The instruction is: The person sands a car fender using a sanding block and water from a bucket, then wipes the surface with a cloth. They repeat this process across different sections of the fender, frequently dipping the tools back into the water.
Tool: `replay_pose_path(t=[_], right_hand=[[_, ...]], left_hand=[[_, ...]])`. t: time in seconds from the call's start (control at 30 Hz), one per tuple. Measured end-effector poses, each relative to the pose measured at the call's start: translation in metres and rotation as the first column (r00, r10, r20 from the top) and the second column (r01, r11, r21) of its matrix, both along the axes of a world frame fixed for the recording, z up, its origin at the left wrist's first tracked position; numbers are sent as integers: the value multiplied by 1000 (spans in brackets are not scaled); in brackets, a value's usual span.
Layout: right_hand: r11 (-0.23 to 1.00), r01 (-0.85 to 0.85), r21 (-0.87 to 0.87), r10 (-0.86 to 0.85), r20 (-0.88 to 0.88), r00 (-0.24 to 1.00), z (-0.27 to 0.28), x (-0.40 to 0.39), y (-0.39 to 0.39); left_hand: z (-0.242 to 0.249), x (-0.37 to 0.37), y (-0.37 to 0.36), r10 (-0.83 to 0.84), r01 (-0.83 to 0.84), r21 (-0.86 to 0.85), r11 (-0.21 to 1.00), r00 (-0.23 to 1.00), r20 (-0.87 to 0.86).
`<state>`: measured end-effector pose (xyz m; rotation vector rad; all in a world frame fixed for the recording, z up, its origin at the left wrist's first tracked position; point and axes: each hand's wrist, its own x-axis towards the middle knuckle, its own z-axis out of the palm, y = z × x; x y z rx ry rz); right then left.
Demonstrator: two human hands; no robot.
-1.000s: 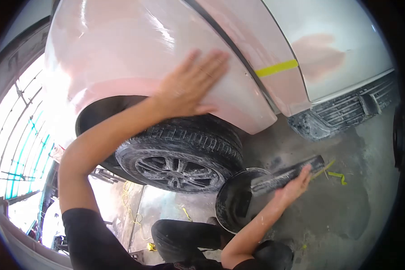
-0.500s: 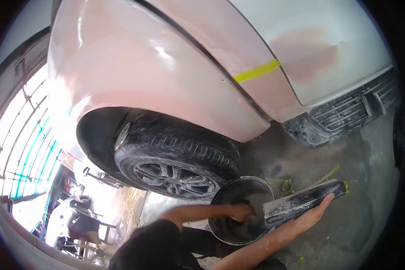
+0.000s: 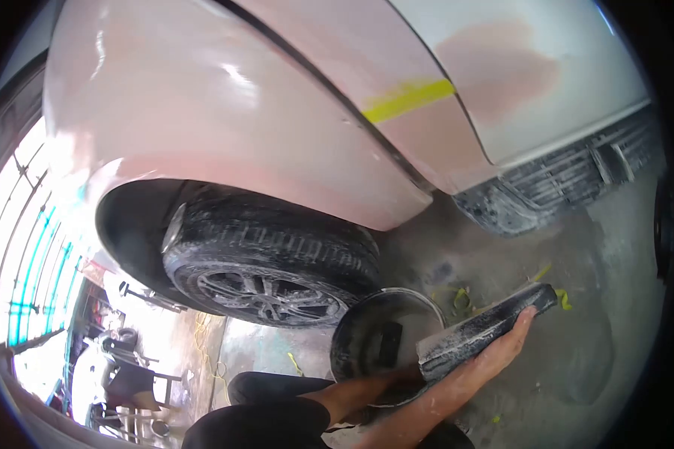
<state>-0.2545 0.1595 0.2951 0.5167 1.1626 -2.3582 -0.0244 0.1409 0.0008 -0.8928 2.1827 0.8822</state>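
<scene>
My right hand (image 3: 515,337) grips a long dark sanding block (image 3: 487,325) covered in grey dust and holds it slantwise over the rim of a black bucket (image 3: 342,352). Its fingers are closed round the block's lower long side. My left forearm (image 3: 359,395) reaches over the bucket's near side, and the left hand is hidden behind the block and my right forearm. Murky water (image 3: 416,329) and a dark rectangular piece (image 3: 390,343) show in the bucket.
A dusty car wheel (image 3: 273,269) stands beside the bucket, under a pinkish-white fender (image 3: 202,112). Yellow tape (image 3: 408,101) crosses the panel by the gap. A dusty black step (image 3: 554,183) runs below the door. Bits of yellow tape (image 3: 463,299) lie on the wet floor (image 3: 577,254).
My left hand has moved from the bucket's middle to behind the block, uncovering the dark rectangular piece. The view has shifted slightly; my right hand still holds the sanding block.
</scene>
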Motion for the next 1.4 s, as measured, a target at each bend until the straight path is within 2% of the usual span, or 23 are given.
replay_pose_path(t=[0.07,0.2,0.33,0.4,0.47,0.5,0.57,0.6,0.63,0.67,0.7,0.73,0.77,0.83,0.87,0.9,0.93,0.97,1.0,1.1,1.2,1.33,1.4], right_hand=[[999,-28,-22,28,37,999,-4,3,-4],[999,-24,39,26,-63,998,9,11,-8],[995,-56,-80,55,-6,998,32,12,1],[998,-48,-36,45,-63,997,38,13,6],[1000,-28,3,29,-108,994,40,12,11],[1000,-20,21,23,-126,992,39,10,14],[1000,-4,19,7,-138,990,34,7,17],[1000,5,0,-5,-131,991,29,6,18],[1000,15,-20,-17,-123,992,30,6,20],[999,19,-32,-23,-130,991,32,6,21],[999,24,-42,-30,-136,990,40,8,21],[998,31,-51,-38,-141,989,44,9,23],[997,31,-73,-42,-144,989,40,9,23],[995,15,-96,-30,-149,988,33,8,21],[994,7,-107,-23,-150,988,32,8,21],[993,20,-113,-37,-153,988,35,9,21],[996,20,-81,-33,-165,986,36,10,21],[999,19,-49,-27,-176,984,36,10,20],[1000,16,-17,-19,-186,982,36,10,20],[1000,-2,-15,0,-141,990,43,11,21],[1000,-23,11,24,-110,994,47,12,22],[999,-35,36,40,-141,989,58,19,18],[998,-53,31,58,-184,981,54,24,16]], left_hand=[[10,-3,-3,24,-24,-15,1000,1000,-7],[30,-3,-2,79,-80,-32,996,996,-44],[53,0,-2,114,-119,-57,991,989,-89],[71,9,-7,146,-157,-84,984,981,-125],[97,26,-16,207,-234,-112,966,955,-214],[98,42,-16,291,-352,-148,924,901,-323],[229,30,-28,513,-463,222,858,790,-336],[247,38,-42,257,-354,-44,934,753,-606],[325,32,-44,262,-361,-40,932,745,-614],[389,29,-45,399,-487,3,873,712,-578],[431,40,-67,185,-375,-78,924,615,-766],[481,50,-79,-104,-327,-455,828,709,-698],[532,60,-91,-314,-286,-767,574,788,-529],[646,34,-68,-222,-623,-517,587,490,-843],[684,32,-64,-179,-725,-485,489,461,-869],[714,36,-81,-453,-669,-670,321,513,-729],[750,40,-96,-647,-592,-806,18,607,-460],[779,41,-106,-721,-555,-823,-121,619,-311],[801,43,-115,-766,-519,-813,-263,624,-151],[830,58,-157,-563,-379,-544,-749,797,219],[796,63,-183,-561,-474,-622,-623,825,-66],[801,11,-210,-557,-542,-514,-665,818,-143],[782,-24,-212,-693,-556,-662,-502,717,-76]])
